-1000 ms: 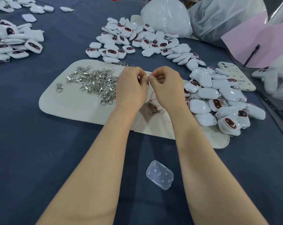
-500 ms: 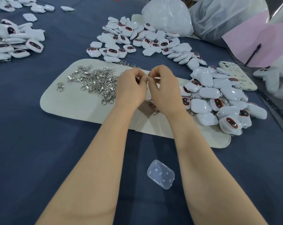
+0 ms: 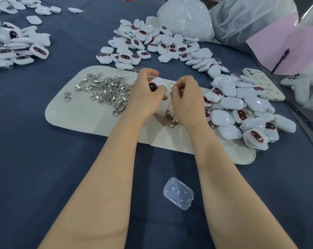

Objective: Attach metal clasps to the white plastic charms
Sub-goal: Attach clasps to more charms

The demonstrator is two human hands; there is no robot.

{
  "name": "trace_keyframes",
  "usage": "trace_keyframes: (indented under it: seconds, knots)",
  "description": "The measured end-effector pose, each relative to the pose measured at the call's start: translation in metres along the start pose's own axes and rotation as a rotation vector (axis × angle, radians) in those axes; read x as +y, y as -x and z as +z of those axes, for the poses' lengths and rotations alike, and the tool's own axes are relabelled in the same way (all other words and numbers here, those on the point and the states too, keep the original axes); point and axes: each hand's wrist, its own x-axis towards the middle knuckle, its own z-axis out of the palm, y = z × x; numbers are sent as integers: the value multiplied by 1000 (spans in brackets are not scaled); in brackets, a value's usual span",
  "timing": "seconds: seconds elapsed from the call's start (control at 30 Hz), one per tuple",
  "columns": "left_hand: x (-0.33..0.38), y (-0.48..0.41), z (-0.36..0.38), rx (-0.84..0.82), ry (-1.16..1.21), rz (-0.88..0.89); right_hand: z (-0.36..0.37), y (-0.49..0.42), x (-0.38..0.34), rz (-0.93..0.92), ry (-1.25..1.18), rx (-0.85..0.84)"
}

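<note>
My left hand (image 3: pixel 145 95) grips a white plastic charm (image 3: pixel 156 83) with a dark oval face, held above the pale mat (image 3: pixel 76 115). Just right of it, my right hand (image 3: pixel 186 97) pinches a small metal ring (image 3: pixel 171 85) of a clasp; the clasp body (image 3: pixel 171 117) hangs down below that hand. A heap of loose silver clasps (image 3: pixel 107 90) lies on the mat to the left of my hands. White charms are piled to the right (image 3: pixel 241 112) and at the back (image 3: pixel 157 45).
More charms (image 3: pixel 17 47) lie at the far left. A clear plastic lid (image 3: pixel 178 193) rests on the blue cloth between my forearms. A phone case (image 3: pixel 263 83), a pink sheet (image 3: pixel 288 47) with a pen and plastic bags (image 3: pixel 186 18) sit at the back right.
My hands have drawn slightly apart. The charm in my left hand has turned so its dark face now shows, and the ring is visible at my right fingertips.
</note>
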Motion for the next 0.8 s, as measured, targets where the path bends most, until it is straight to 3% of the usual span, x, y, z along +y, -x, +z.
trace_keyframes:
  seconds: [0.8]
  knots:
    - [-2, -2, -5, -31, 190, -161, -5, -2, -5, -109, 41, -180]
